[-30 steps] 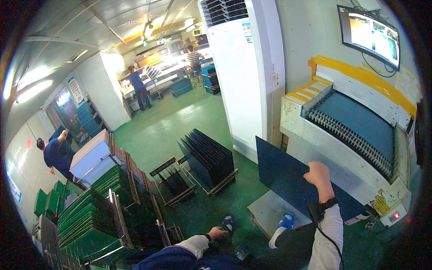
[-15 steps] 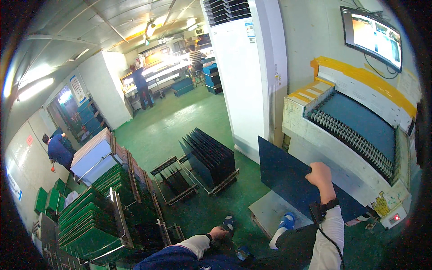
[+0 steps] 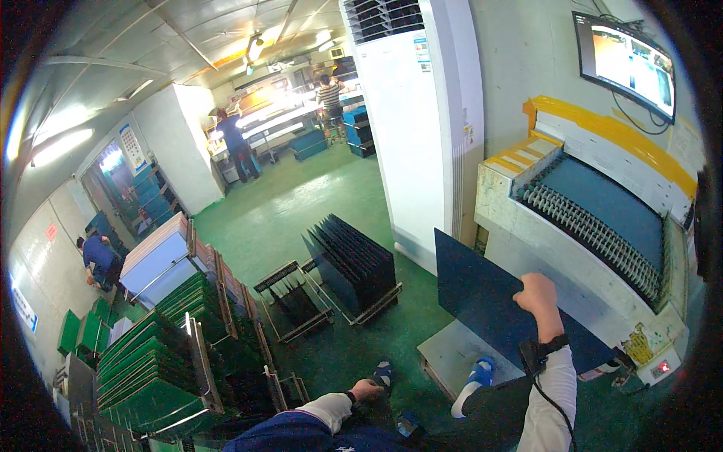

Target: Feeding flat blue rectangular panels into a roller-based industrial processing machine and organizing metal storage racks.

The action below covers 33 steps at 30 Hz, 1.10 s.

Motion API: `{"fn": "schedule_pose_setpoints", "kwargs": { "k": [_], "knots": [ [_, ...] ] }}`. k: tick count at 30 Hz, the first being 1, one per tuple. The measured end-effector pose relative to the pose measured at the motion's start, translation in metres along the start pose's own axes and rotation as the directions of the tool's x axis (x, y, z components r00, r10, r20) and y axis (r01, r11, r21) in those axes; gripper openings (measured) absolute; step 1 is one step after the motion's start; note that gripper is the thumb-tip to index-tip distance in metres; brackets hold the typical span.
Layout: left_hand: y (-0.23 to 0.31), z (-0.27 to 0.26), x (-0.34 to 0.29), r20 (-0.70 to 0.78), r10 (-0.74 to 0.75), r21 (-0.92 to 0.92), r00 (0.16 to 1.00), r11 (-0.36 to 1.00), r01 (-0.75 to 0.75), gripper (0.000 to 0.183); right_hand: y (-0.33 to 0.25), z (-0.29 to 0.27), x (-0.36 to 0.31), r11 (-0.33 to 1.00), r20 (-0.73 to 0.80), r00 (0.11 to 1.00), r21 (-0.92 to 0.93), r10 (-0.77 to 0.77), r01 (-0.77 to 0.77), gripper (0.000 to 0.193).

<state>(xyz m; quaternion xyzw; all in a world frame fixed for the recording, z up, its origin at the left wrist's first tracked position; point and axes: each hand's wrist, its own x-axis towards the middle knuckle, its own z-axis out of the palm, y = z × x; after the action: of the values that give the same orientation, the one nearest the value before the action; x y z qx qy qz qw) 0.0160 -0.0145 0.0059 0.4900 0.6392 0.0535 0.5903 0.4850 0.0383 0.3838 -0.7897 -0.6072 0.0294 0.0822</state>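
A thin dark blue panel [image 3: 482, 290] stands on edge and tilted, in front of the machine at the right. My right hand [image 3: 536, 294] is closed on its upper edge, with the thumb and fingers pinching it. A black band with a cable is around that wrist. Low in front of my body, my left hand [image 3: 367, 390] hangs above the floor near my foot. Its fingers point down and are too small to make out, and no object shows in it. A grey flat board [image 3: 452, 354] lies under one of my feet, beside the panel's lower edge.
A roller machine [image 3: 587, 218] is on the right, below a wall screen [image 3: 625, 64]. A white air conditioner [image 3: 410, 135] stands ahead. One rack holds dark panels [image 3: 354, 260]; another rack [image 3: 294, 301] is beside it. Green panels [image 3: 151, 369] fill racks at left. Several people work farther off.
My hands and the blue panel stay almost where they were. The view has shifted very slightly. At the far left, a person bends lower beside a dark panel.
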Motion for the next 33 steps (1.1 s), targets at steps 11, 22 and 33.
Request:
{"fn": "schedule_pose_setpoints", "kwargs": {
  "k": [11, 22, 33],
  "knots": [
    [-0.006, -0.004, -0.005, -0.024, 0.042, -0.02, 0.999, 0.999, -0.042, 0.035, -0.018, -0.002, -0.012, 0.999, 0.031, 0.999, -0.005, -0.037, 0.038, 0.032],
    [-0.016, -0.01, 0.004, 0.094, 0.024, -0.258, 0.995, 0.966, 0.001, 0.035, 0.002, 0.018, -0.019, 0.992, -0.143, 0.982, 0.008, -0.125, 0.127, 0.018],
    [-0.024, -0.017, 0.03, 0.145, 0.085, -0.384, 0.986, 0.923, -0.023, 0.028, 0.079, -0.119, -0.104, 0.823, -0.378, 0.873, 0.567, 0.307, -0.044, 0.035]
  ]
}}
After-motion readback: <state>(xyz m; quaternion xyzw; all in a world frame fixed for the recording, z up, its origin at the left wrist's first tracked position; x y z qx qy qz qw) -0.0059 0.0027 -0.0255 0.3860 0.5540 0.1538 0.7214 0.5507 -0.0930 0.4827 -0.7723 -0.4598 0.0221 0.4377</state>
